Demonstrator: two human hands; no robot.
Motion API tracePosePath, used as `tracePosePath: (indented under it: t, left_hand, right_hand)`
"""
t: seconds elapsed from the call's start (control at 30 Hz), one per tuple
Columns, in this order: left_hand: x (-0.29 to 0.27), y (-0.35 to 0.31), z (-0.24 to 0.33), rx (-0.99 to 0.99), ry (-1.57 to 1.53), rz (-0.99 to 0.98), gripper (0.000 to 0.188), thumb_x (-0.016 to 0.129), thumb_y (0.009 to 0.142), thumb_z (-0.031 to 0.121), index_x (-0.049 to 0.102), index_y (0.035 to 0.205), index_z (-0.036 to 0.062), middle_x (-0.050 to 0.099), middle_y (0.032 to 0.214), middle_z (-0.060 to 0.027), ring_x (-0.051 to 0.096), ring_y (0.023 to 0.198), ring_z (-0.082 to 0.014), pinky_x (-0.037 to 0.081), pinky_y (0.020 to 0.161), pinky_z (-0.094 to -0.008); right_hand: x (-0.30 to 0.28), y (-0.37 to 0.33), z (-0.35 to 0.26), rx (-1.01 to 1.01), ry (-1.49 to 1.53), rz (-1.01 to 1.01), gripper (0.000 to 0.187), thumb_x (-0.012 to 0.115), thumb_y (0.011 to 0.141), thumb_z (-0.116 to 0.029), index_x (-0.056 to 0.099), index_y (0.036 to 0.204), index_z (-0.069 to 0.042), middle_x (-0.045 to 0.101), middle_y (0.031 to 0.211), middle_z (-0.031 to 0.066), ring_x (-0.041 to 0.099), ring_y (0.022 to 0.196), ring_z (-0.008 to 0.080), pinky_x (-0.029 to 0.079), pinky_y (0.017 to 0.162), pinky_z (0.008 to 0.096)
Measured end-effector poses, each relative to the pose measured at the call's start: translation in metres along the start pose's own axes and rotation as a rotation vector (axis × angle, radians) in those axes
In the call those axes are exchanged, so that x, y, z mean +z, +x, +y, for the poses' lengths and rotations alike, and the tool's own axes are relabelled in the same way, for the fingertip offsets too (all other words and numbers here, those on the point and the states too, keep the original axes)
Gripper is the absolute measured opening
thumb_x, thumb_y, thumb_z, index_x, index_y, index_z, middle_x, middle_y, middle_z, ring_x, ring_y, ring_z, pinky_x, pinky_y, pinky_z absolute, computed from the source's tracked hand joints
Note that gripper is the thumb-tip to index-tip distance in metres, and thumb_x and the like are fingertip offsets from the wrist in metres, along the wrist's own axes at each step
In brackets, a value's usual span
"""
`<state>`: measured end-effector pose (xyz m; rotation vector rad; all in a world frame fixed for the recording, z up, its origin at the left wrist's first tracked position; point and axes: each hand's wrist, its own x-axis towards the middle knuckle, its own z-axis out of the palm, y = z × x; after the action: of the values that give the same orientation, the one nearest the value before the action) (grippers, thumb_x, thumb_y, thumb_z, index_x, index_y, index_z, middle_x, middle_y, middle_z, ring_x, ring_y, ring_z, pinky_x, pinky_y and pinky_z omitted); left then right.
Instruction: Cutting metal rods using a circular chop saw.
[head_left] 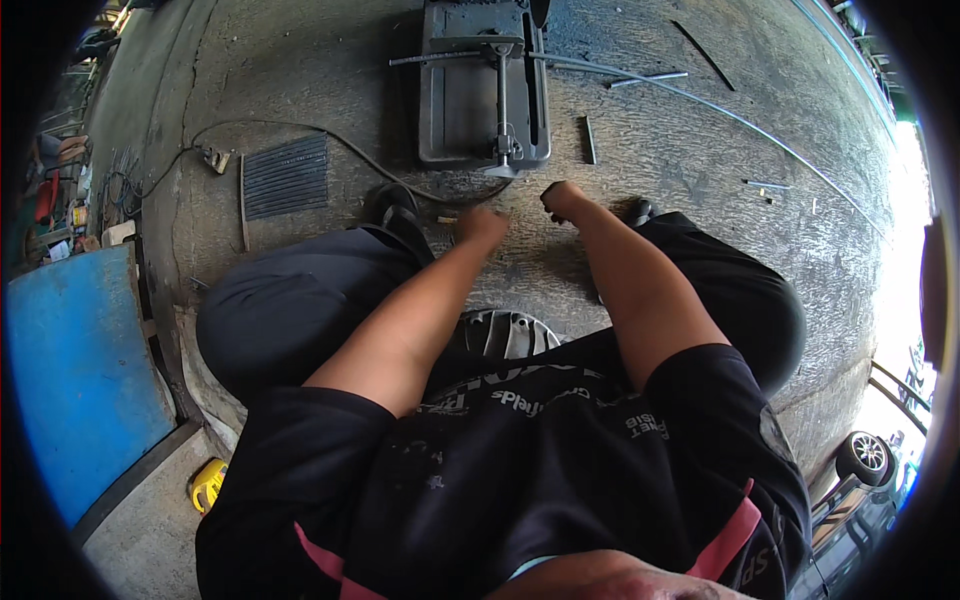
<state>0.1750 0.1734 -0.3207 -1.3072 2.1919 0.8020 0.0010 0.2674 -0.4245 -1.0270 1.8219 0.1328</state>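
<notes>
My left hand (482,229) is closed, its fingers curled low over the floor; what it holds, if anything, is hidden. A small tan piece (447,220) lies by its left side. My right hand (566,202) is a fist as well, with something dark (547,197) at its fingers, too small to name. Just beyond both hands stands a dark metal machine base (450,120), like a cut-off saw's, with a screw clamp (503,110) along it. A thin metal rod (405,61) sticks out from its left side.
Dark cut bars (286,177) lie in a neat row at left, near a black cable (345,138). A long thin rod (760,130) and short offcuts (590,140) lie at right. A blue panel (85,370), a yellow tape measure (207,485) and a car wheel (866,458) are around me.
</notes>
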Motion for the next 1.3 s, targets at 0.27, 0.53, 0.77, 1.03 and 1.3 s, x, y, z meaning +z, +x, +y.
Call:
tracePosePath:
  t: [0.27,0.53,0.77,1.03,1.3]
  left_hand:
    - [0.005,-0.001,0.007,0.312,0.065,-0.381,0.047,0.053,0.081,0.027,0.051,0.123,0.0058,0.062,0.100,-0.0218,0.061,0.093,-0.0345,0.049,0.081,-0.0433]
    - [-0.014,-0.018,0.020,0.266,0.174,0.004,0.073,0.052,0.082,0.026,0.015,0.145,0.0261,0.049,0.120,-0.0231,0.060,0.096,-0.0358,0.050,0.081,-0.0454]
    - [0.007,0.014,-0.008,-0.306,-0.294,-0.993,0.036,0.055,0.083,0.036,0.066,0.104,0.0081,0.061,0.087,-0.0224,0.062,0.088,-0.0269,0.051,0.072,-0.0400]
    - [0.003,-0.007,0.021,0.445,-0.037,-0.083,0.054,0.055,0.080,0.026,0.046,0.132,0.0156,0.063,0.106,-0.0156,0.061,0.098,-0.0309,0.048,0.085,-0.0380]
    - [-0.024,-0.024,0.022,0.225,0.220,0.105,0.081,0.059,0.079,0.030,0.015,0.145,0.0164,0.061,0.103,-0.0218,0.061,0.096,-0.0339,0.049,0.082,-0.0459]
  right_hand:
    - [-0.009,-0.012,-0.022,-0.189,-0.598,-0.030,0.013,0.062,0.080,-0.015,0.070,0.084,-0.005,0.069,0.082,0.0093,0.067,0.069,0.0222,0.054,0.060,0.0357]
    - [-0.013,-0.025,-0.024,-0.096,-0.542,-0.076,0.013,0.066,0.075,-0.013,0.071,0.086,-0.006,0.069,0.085,0.0130,0.067,0.079,0.0257,0.054,0.068,0.0362]
    - [-0.011,-0.023,-0.031,-0.153,-0.661,-0.060,0.015,0.064,0.077,-0.015,0.071,0.088,-0.009,0.068,0.093,0.0121,0.067,0.084,0.0254,0.054,0.069,0.0363]
    - [-0.009,-0.018,-0.021,-0.063,-0.463,-0.018,0.016,0.063,0.079,-0.016,0.071,0.090,-0.008,0.068,0.096,0.0114,0.065,0.089,0.0282,0.053,0.074,0.0368]
    - [-0.012,-0.025,-0.034,-0.153,-0.612,-0.090,0.017,0.059,0.080,-0.011,0.071,0.091,-0.007,0.067,0.097,0.0135,0.065,0.088,0.0281,0.053,0.074,0.0373]
